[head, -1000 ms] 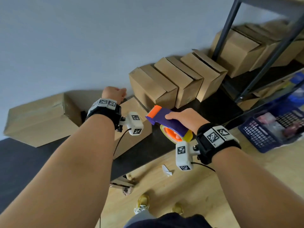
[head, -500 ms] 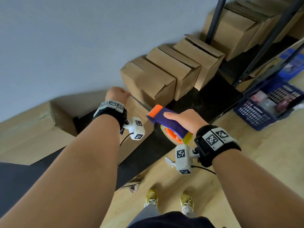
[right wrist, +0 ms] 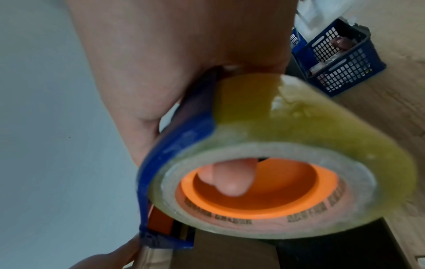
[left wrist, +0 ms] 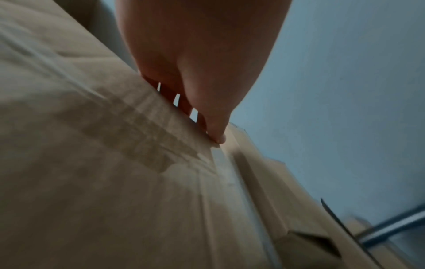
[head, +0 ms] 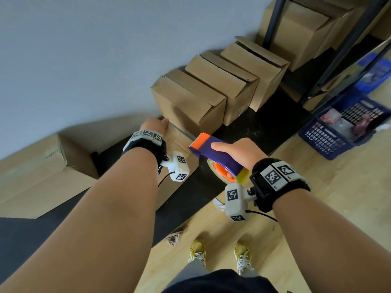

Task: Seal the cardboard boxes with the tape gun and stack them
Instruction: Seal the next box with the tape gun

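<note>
My right hand (head: 237, 153) grips the blue-and-orange tape gun (head: 213, 153); my left hand (head: 153, 125), fingers curled over its far edge, holds the brown cardboard box (head: 179, 138) at the gun's nine o'clock.

No legible text anywhere.

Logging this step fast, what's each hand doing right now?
Left hand: fingers curled over the far edge of the cardboard box, gripping it.
Right hand: gripping the tape gun, held above the box.
</note>
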Demonstrator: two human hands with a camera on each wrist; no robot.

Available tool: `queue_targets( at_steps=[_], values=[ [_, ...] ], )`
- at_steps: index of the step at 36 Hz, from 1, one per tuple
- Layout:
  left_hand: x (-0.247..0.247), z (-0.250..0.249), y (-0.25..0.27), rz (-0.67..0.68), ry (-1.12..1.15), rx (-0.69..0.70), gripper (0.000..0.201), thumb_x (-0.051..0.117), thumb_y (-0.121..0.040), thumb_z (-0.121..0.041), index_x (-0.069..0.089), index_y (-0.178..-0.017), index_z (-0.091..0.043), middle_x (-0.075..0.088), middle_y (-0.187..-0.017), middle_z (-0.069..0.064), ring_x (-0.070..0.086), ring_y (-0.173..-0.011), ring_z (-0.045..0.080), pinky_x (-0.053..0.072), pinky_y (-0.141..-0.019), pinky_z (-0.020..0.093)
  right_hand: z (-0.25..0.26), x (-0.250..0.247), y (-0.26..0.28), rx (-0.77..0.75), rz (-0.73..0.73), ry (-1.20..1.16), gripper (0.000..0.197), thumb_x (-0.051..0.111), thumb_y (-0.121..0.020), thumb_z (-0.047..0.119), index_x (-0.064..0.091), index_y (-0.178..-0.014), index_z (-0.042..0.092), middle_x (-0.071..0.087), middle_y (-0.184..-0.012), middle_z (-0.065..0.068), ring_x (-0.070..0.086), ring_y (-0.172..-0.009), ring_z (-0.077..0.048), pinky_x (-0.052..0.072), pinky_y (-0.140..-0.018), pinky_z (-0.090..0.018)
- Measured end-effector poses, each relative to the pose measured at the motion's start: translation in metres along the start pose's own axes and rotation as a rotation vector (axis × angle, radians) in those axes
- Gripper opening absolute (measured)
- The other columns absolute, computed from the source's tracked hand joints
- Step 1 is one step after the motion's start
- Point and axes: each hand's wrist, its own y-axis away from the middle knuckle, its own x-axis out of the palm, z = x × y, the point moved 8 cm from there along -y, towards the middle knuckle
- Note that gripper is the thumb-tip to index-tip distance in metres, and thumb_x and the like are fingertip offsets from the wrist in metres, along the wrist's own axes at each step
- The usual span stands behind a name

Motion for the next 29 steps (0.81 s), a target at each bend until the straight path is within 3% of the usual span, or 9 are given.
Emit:
queue_targets(
  at_steps=[3, 6, 9, 11, 16, 24, 29],
  values=[
    [0.006, 0.003, 0.003, -0.017, 0.044, -0.024, 0.043, 0.042, -0.100, -0.028, 0.044, -0.137, -0.009, 0.054, -0.127, 0.021, 0.055, -0.114, 0.037, 0.044, -0.092, 0.040, -0.002, -0.001, 0.000, 0.000, -0.002, 0.007, 0.059, 0.071, -0.079, 0.060, 0.064, -0.104, 0.007, 0.069, -0.095, -0.007, 0.065, -0.085, -0.017, 0.047, -0.068, -0.025],
    [-0.005, 0.005, 0.007, -0.158, -0.037, -0.069, 0.052, 0.051, -0.094, -0.037, 0.043, -0.134, -0.006, 0.045, -0.133, 0.020, 0.047, -0.121, 0.037, 0.041, -0.095, 0.043, -0.002, 0.001, 0.001, -0.013, 0.007, 0.014, 0.056, 0.070, -0.080, 0.061, 0.065, -0.099, 0.008, 0.070, -0.095, -0.008, 0.067, -0.088, -0.020, 0.051, -0.078, -0.031],
    [-0.016, -0.011, 0.013, -0.332, -0.085, 0.136, 0.034, 0.055, -0.093, -0.022, 0.052, -0.123, -0.006, 0.047, -0.129, 0.014, 0.044, -0.120, 0.031, 0.038, -0.096, 0.039, 0.000, 0.003, 0.004, -0.033, 0.018, 0.041, 0.052, 0.069, -0.081, 0.061, 0.064, -0.090, 0.010, 0.070, -0.092, -0.008, 0.066, -0.086, -0.020, 0.053, -0.085, -0.033],
    [-0.012, -0.020, 0.015, -0.318, -0.154, 0.237, 0.024, 0.049, -0.094, -0.013, 0.061, -0.114, -0.007, 0.054, -0.123, 0.013, 0.049, -0.114, 0.030, 0.041, -0.090, 0.037, 0.001, 0.003, 0.006, -0.042, 0.020, 0.036, 0.050, 0.068, -0.082, 0.060, 0.063, -0.088, 0.010, 0.069, -0.090, -0.008, 0.066, -0.084, -0.019, 0.052, -0.082, -0.031],
    [0.003, -0.018, 0.017, -0.177, -0.144, 0.218, 0.031, 0.042, -0.096, -0.016, 0.060, -0.121, -0.012, 0.062, -0.120, 0.012, 0.058, -0.108, 0.031, 0.042, -0.083, 0.033, 0.002, 0.003, 0.007, -0.054, 0.017, 0.032, 0.049, 0.068, -0.083, 0.059, 0.063, -0.086, 0.010, 0.067, -0.083, -0.006, 0.063, -0.075, -0.015, 0.044, -0.062, -0.024],
    [0.008, -0.011, 0.024, -0.098, -0.132, 0.172, 0.033, 0.040, -0.100, -0.023, 0.052, -0.128, -0.013, 0.061, -0.123, 0.015, 0.056, -0.113, 0.033, 0.043, -0.087, 0.035, 0.001, 0.005, 0.005, -0.053, 0.028, 0.016, 0.048, 0.068, -0.084, 0.059, 0.063, -0.091, 0.012, 0.068, -0.087, -0.005, 0.064, -0.080, -0.016, 0.045, -0.064, -0.024],
    [0.003, -0.013, 0.046, -0.279, -0.093, 0.215, 0.041, 0.047, -0.091, -0.023, 0.051, -0.132, -0.015, 0.053, -0.130, 0.009, 0.045, -0.122, 0.029, 0.040, -0.098, 0.039, 0.002, 0.006, 0.004, -0.068, 0.022, 0.043, 0.052, 0.067, -0.083, 0.060, 0.064, -0.095, 0.010, 0.068, -0.088, -0.006, 0.064, -0.079, -0.017, 0.045, -0.063, -0.024]
  ],
)
